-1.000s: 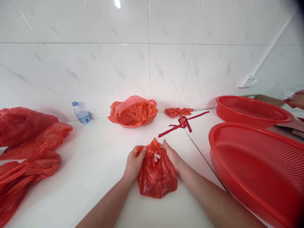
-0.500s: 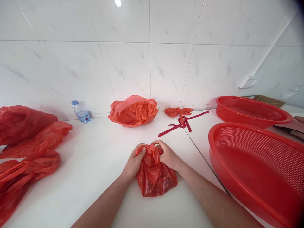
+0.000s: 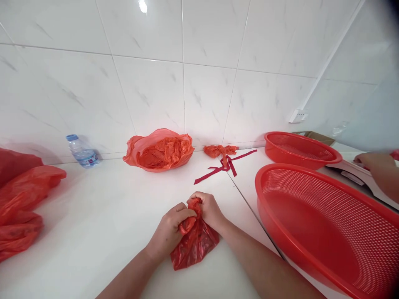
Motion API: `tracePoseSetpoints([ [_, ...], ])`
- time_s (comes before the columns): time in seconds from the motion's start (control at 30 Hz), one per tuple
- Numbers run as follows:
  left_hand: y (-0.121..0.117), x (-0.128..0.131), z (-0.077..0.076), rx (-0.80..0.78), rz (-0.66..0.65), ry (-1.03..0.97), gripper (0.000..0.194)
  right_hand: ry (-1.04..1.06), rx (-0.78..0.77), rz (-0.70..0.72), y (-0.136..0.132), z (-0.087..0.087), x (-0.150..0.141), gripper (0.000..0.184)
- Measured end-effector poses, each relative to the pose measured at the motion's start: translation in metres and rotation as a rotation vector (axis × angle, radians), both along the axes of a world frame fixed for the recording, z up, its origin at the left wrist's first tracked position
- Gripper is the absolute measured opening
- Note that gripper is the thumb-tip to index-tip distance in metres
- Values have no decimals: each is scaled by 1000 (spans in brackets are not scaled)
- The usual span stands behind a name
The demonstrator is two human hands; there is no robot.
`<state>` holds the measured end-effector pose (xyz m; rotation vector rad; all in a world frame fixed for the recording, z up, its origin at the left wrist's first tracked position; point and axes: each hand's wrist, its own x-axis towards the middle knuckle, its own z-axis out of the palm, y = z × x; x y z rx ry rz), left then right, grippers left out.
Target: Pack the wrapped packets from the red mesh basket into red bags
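Observation:
A small red plastic bag (image 3: 198, 247) rests on the white table (image 3: 102, 216) between my hands, its lower part spread and its top bunched. My left hand (image 3: 168, 228) is closed on a gathered loop at the bag's neck. From the other side, my right hand (image 3: 209, 209) pinches the twisted top, fingers curled over it. Dark shapes show through the thin plastic, but I cannot tell what they are. Beyond my hands lie a dark red ribbon (image 3: 229, 164) and a crumpled orange-red bag (image 3: 215, 151).
An open red bag (image 3: 158, 151) and a water bottle (image 3: 83, 153) stand along the tiled wall. More red bags (image 3: 28, 191) are piled at left. At right are a large red basket (image 3: 299, 216), a second basket (image 3: 296, 149) and another person's arm (image 3: 378, 172).
My hands have drawn together, and the bag's top has gone from loosely spread to twisted and bunched. The view has turned right. Another person's arm has come further in at right.

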<state>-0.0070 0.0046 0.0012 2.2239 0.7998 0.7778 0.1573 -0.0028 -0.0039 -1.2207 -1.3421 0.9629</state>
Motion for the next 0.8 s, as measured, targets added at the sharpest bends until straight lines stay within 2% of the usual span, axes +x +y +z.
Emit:
tracePoseSetpoints([
  [0.17, 3, -2, 0, 75, 80, 77, 35, 106, -86, 145, 4, 6, 10, 29],
  [0.3, 4, -3, -2, 107, 81, 89, 37, 466, -236, 287, 4, 7, 21, 28],
  [0.37, 5, -3, -3, 138, 69, 77, 41, 612, -244, 308, 5, 5, 24, 28],
  [0.43, 6, -4, -3, 220, 58, 51, 43, 653, -210, 241, 9, 2, 26, 27],
  [0.5, 6, -5, -1, 376, 61, 19, 43, 615, -181, 117, 14, -2, 29, 24],
  [0.57, 4, -7, 0, 549, 59, -8, 42, 511, -145, -24, 19, -5, 36, 21],
  [0.63, 0, -8, 2, 665, 19, -16, 39, 315, -83, -187, 24, -7, 45, 18],
  [0.73, -12, -6, 6, 705, -120, 12, 30, 64, -4, -386, 30, -10, 58, 18],
  [0.8, -20, -2, 9, 674, -231, 11, 28, 27, 13, -430, 31, -12, 63, 18],
])
